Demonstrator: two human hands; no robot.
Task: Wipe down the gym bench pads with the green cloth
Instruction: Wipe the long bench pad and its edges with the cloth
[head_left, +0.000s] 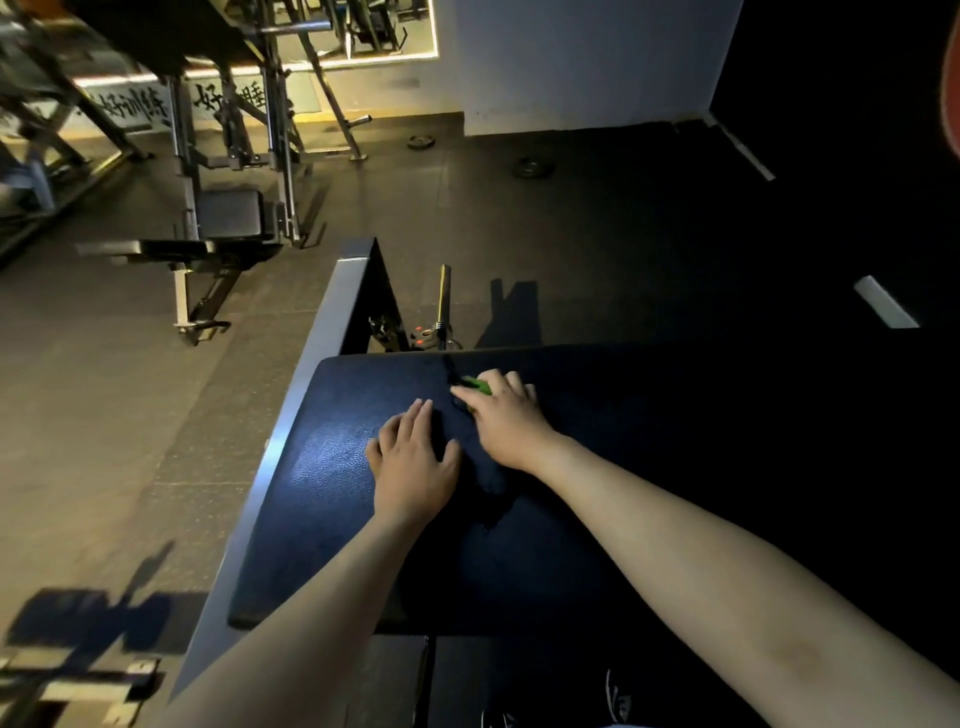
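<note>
At the centre of the frame, the right hand presses the green cloth onto the dark bench pad; only a scrap of green shows past the fingers. Just left of it, the left hand lies flat, fingers straight, on the pad. Upper left, another bench stands on the floor.

The bench pad is big, dark blue-black and bumpy like leather, with a shiny spot on its left side. It lies flat on a grey metal frame. The green cloth sits near the far edge of the pad (only a small bright bit of it shows). The rest is hidden, so its shape is hard to tell.
</note>
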